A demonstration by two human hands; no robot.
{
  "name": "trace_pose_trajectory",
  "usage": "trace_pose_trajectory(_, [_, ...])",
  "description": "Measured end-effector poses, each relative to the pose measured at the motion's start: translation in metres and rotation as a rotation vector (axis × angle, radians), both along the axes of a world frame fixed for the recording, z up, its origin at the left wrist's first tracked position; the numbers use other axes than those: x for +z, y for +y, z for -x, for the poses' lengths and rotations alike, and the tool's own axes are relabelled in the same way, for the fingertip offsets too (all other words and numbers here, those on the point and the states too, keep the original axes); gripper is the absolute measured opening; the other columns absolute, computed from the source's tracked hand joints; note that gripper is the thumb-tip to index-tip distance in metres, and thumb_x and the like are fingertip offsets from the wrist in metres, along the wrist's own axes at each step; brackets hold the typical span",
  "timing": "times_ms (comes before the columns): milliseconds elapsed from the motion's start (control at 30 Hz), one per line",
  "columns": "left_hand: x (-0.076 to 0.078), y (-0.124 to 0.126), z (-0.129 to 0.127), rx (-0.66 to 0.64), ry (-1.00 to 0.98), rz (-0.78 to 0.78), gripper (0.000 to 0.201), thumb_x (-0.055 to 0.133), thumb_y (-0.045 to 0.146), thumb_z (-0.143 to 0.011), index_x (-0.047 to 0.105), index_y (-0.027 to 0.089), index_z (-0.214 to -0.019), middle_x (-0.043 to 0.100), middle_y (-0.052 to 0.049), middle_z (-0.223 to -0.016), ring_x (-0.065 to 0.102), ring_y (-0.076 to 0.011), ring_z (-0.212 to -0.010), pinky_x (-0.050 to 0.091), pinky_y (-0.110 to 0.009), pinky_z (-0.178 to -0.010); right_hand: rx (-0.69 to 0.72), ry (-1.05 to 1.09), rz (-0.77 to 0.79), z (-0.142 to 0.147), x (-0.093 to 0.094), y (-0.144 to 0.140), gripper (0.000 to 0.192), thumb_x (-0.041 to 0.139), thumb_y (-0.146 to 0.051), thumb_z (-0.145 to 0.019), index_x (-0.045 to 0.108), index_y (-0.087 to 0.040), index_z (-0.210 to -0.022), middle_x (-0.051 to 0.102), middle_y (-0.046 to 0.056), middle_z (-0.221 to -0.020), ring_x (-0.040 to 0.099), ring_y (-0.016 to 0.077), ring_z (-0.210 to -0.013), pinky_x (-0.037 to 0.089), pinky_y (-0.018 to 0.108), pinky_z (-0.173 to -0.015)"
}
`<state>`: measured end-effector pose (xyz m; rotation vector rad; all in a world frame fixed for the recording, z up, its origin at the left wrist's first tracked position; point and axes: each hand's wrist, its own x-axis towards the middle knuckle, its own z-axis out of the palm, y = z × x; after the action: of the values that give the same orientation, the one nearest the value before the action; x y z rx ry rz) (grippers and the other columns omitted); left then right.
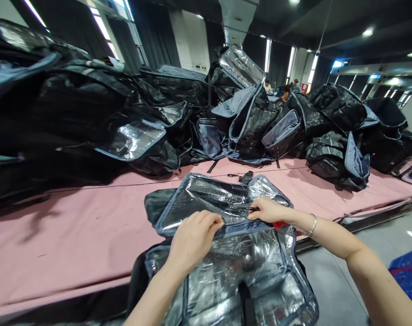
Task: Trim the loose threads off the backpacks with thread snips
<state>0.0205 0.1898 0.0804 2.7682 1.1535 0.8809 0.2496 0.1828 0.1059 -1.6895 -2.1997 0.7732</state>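
Note:
An open black bag with a silver foil lining [233, 258] lies in front of me at the table's edge. Its foil-lined flap [209, 194], bound in grey-blue trim, is spread toward the far side. My left hand [194, 237] is closed, thumb and fingers pinching the trim at the flap's near edge. To its right, my right hand [269, 210] is closed around a slim, dark, pointed tool [241, 208], its tip pointing left over the foil. The exact kind of tool is unclear. Something red [280, 225] shows just below the right hand.
Black bags with grey or silver linings [253, 117] are heaped along the back of the pink-covered table [73, 240]. A blue plastic crate [409, 276] stands on the floor at the right. People [285, 94] sit far behind the heap.

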Motion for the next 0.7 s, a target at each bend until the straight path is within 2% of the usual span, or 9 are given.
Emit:
trace_pose_trajectory(100, [0.000,-0.005,-0.012,-0.054,-0.035,-0.027,0.020,0.044,0.034,-0.089,0.061,0.023,-0.085,0.064,-0.001,-0.084,0.054,-0.0182,-0.077,0.037,-0.030,-0.065,-0.007,0.029,-0.004,-0.002,-0.002,-0.004,0.017,0.062,-0.025,-0.077,0.060,-0.013,-0.065,0.054,-0.003,-0.060,0.046,0.0099,-0.059,0.029,0.020,-0.053])
trace_pose_trajectory(233, [-0.011,-0.010,-0.025,0.050,-0.031,-0.098,0.026,0.041,0.029,-0.090,0.060,0.020,-0.075,0.062,-0.003,-0.075,0.053,-0.0186,-0.071,0.035,-0.031,-0.062,-0.002,0.062,-0.009,-0.002,-0.010,-0.003,0.017,0.064,-0.027,-0.076,0.062,-0.013,-0.067,0.055,-0.004,-0.059,0.045,0.0092,-0.058,0.029,0.020,-0.053])
trace_pose_trajectory(367, [-0.017,-0.011,-0.029,0.119,0.049,-0.070,0.024,0.040,0.025,-0.088,0.059,0.018,-0.075,0.061,-0.005,-0.072,0.053,-0.0202,-0.067,0.036,-0.032,-0.061,0.005,0.105,-0.050,-0.005,-0.013,-0.008,0.013,0.066,-0.027,-0.076,0.064,-0.015,-0.075,0.061,-0.003,-0.069,0.052,0.0101,-0.065,0.035,0.020,-0.059])
trace_pose_trajectory(433, [-0.015,-0.011,-0.028,0.143,0.071,-0.010,0.023,0.040,0.025,-0.088,0.058,0.018,-0.075,0.062,-0.006,-0.073,0.055,-0.0212,-0.069,0.037,-0.033,-0.062,-0.009,0.109,-0.172,-0.009,-0.013,-0.015,0.017,0.065,-0.030,-0.077,0.063,-0.017,-0.088,0.064,-0.001,-0.083,0.055,0.0121,-0.073,0.038,0.022,-0.066])
trace_pose_trajectory(500, [-0.013,-0.011,-0.027,0.161,0.085,0.057,0.024,0.038,0.024,-0.088,0.057,0.019,-0.074,0.062,-0.005,-0.073,0.056,-0.0212,-0.069,0.037,-0.033,-0.063,0.008,0.069,-0.380,-0.014,-0.014,-0.023,0.023,0.062,-0.032,-0.080,0.059,-0.018,-0.098,0.064,0.002,-0.093,0.056,0.0147,-0.081,0.040,0.025,-0.071])
trace_pose_trajectory(600, [-0.010,-0.010,-0.025,0.182,0.103,0.129,0.026,0.036,0.024,-0.088,0.056,0.019,-0.073,0.062,-0.005,-0.072,0.057,-0.0206,-0.068,0.038,-0.032,-0.063,0.121,-0.060,-0.699,-0.021,-0.018,-0.035,0.019,0.053,-0.030,-0.087,0.058,-0.017,-0.100,0.062,0.006,-0.093,0.054,0.0176,-0.084,0.039,0.029,-0.074])
trace_pose_trajectory(700, [-0.011,-0.008,-0.024,0.192,0.107,0.154,0.027,0.034,0.024,-0.089,0.055,0.018,-0.073,0.062,-0.006,-0.072,0.056,-0.0204,-0.068,0.038,-0.031,-0.063,0.202,-0.209,-0.907,-0.023,-0.022,-0.041,0.018,0.048,-0.028,-0.090,0.059,-0.016,-0.098,0.063,0.007,-0.090,0.052,0.0173,-0.078,0.037,0.030,-0.068])
